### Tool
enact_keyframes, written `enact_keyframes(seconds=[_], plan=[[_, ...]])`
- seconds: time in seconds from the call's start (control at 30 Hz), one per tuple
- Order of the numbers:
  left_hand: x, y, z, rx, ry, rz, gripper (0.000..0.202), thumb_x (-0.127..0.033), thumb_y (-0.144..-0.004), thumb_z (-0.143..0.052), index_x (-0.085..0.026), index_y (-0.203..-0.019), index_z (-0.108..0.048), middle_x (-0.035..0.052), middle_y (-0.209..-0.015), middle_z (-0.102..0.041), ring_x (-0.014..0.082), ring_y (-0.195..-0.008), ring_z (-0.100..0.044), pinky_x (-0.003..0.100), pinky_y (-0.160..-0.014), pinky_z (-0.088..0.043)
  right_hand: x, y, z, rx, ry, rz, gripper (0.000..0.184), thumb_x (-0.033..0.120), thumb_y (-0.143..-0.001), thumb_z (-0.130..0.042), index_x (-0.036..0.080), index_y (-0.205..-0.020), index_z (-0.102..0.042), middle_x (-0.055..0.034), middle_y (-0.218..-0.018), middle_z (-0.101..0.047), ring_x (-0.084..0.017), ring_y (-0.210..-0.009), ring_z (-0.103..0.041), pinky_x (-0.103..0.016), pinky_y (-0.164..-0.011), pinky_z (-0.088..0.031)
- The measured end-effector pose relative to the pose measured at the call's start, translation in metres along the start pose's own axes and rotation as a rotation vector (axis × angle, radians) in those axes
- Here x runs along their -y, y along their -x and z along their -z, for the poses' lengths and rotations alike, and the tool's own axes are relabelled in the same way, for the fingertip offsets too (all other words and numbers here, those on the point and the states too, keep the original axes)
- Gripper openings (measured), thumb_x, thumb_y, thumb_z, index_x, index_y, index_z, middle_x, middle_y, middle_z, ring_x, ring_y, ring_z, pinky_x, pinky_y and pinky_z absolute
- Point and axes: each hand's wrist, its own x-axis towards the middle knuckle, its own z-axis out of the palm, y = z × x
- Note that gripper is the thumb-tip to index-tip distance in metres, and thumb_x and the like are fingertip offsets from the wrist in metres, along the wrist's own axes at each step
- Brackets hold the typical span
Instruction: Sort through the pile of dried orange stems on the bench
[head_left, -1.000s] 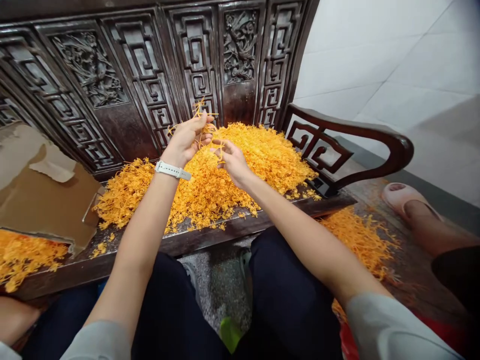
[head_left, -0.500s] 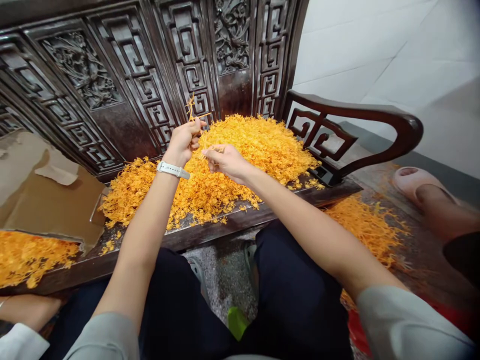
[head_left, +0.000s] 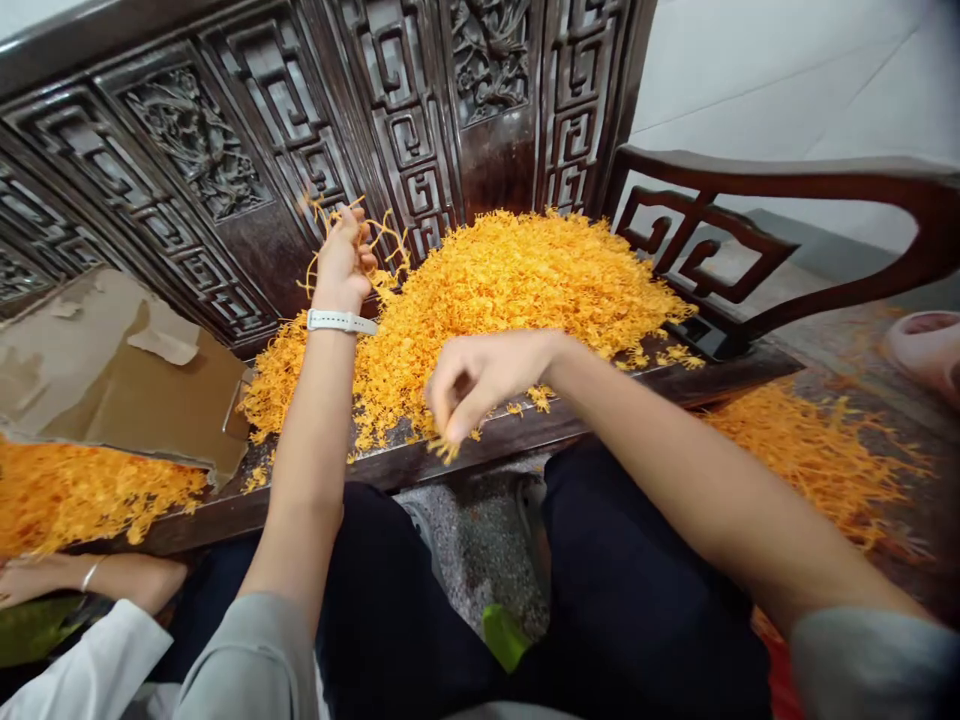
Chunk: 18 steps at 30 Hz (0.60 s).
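Observation:
A big heap of thin orange strands (head_left: 510, 290) covers the seat of a dark carved wooden bench (head_left: 225, 140). My left hand (head_left: 343, 258), with a white watch (head_left: 341, 321) on the wrist, is raised at the heap's back left and closed round a bunch of the orange strands that stick out above the fingers. My right hand (head_left: 480, 380) hangs over the bench's front edge, fingers pinched downward on a small tuft of orange strands (head_left: 446, 450).
A torn cardboard box (head_left: 120, 390) lies on the seat at left, with more orange strands (head_left: 75, 490) below it. Another pile (head_left: 810, 450) lies beyond the armrest (head_left: 787, 190) at right. Another person's hand and white sleeve (head_left: 82, 640) are at bottom left; a pink slipper (head_left: 926, 345) is far right.
My hands have parted: the left rose toward the bench back with its bunch, the right came down and toward me over the bench's front edge with a small tuft.

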Motion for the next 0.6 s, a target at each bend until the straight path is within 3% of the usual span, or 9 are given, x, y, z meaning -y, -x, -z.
enact_keyframes(seconds=[0.07, 0.13, 0.2, 0.23, 0.3, 0.37, 0.47, 0.6], plan=[[0.002, -0.002, 0.004, 0.034, 0.022, -0.016, 0.032, -0.058, -0.099, -0.069, -0.026, -0.102, -0.071, -0.0006, -0.067, -0.061, 0.0054, -0.045, -0.040, 0.019, -0.042, -0.030, 0.000, 0.017, 0.022, -0.397, -0.149, 0.184, 0.029, 0.044, -0.084, -0.086, 0.017, -0.085, -0.076, -0.0002, -0.072, -0.068, -0.008, -0.058, -0.054, -0.021, -0.054, -0.041], [0.010, 0.000, 0.002, 0.075, 0.037, -0.017, 0.042, -0.066, -0.096, -0.068, -0.025, -0.105, -0.071, 0.0011, -0.070, -0.062, 0.0062, -0.048, -0.045, 0.019, -0.045, -0.032, -0.006, 0.029, 0.048, -0.938, -0.378, 0.343, 0.030, 0.048, -0.094, -0.074, 0.019, -0.085, -0.070, 0.0034, -0.067, -0.059, -0.005, -0.053, -0.044, -0.019, -0.050, -0.034], [0.018, 0.004, -0.004, 0.112, 0.038, 0.002, 0.048, -0.070, -0.093, -0.069, -0.025, -0.109, -0.072, 0.0025, -0.072, -0.062, 0.0079, -0.052, -0.050, 0.019, -0.047, -0.034, -0.017, 0.030, 0.064, -1.341, -0.579, 0.292, 0.028, 0.043, -0.102, -0.059, 0.019, -0.088, -0.065, 0.0041, -0.066, -0.052, -0.005, -0.052, -0.037, -0.019, -0.050, -0.031], [0.022, 0.007, -0.007, 0.126, 0.035, 0.014, 0.049, -0.071, -0.092, -0.070, -0.025, -0.110, -0.072, 0.0031, -0.073, -0.062, 0.0091, -0.054, -0.052, 0.019, -0.048, -0.035, -0.022, 0.025, 0.068, -1.439, -0.630, 0.202, 0.027, 0.041, -0.103, -0.055, 0.019, -0.090, -0.064, 0.0035, -0.066, -0.051, -0.006, -0.052, -0.037, -0.019, -0.050, -0.031], [0.027, 0.013, -0.014, 0.153, 0.030, 0.032, 0.048, -0.070, -0.092, -0.070, -0.026, -0.111, -0.073, 0.0039, -0.073, -0.062, 0.0113, -0.057, -0.057, 0.020, -0.049, -0.037, -0.032, 0.010, 0.064, -1.437, -0.596, 0.014, 0.026, 0.041, -0.102, -0.057, 0.018, -0.092, -0.063, 0.0007, -0.069, -0.054, -0.008, -0.053, -0.042, -0.021, -0.050, -0.034], [0.030, 0.021, -0.021, 0.184, 0.032, 0.035, 0.044, -0.066, -0.094, -0.070, -0.026, -0.110, -0.073, 0.0039, -0.073, -0.062, 0.0118, -0.058, -0.059, 0.020, -0.049, -0.037, -0.038, -0.010, 0.054, -1.310, -0.464, -0.066, 0.027, 0.046, -0.098, -0.065, 0.019, -0.094, -0.062, -0.0017, -0.075, -0.059, -0.011, -0.056, -0.049, -0.024, -0.051, -0.039], [0.034, 0.034, -0.032, 0.233, 0.037, 0.028, 0.038, -0.060, -0.097, -0.070, -0.023, -0.107, -0.072, 0.0019, -0.070, -0.061, 0.0087, -0.051, -0.051, 0.018, -0.045, -0.034, -0.040, -0.034, 0.039, -1.230, -0.326, -0.047, 0.031, 0.049, -0.095, -0.071, 0.022, -0.092, -0.056, 0.0016, -0.072, -0.055, -0.013, -0.056, -0.053, -0.027, -0.052, -0.042], [0.040, 0.040, -0.038, 0.238, 0.037, 0.032, 0.028, -0.048, -0.103, -0.068, -0.021, -0.098, -0.068, -0.0025, -0.065, -0.057, 0.0032, -0.042, -0.031, 0.017, -0.038, -0.023, -0.040, -0.049, 0.031, -1.302, -0.216, -0.008, 0.031, 0.041, -0.104, -0.061, 0.025, -0.084, -0.044, 0.0062, -0.062, -0.041, -0.011, -0.050, -0.039, -0.027, -0.051, -0.033]])
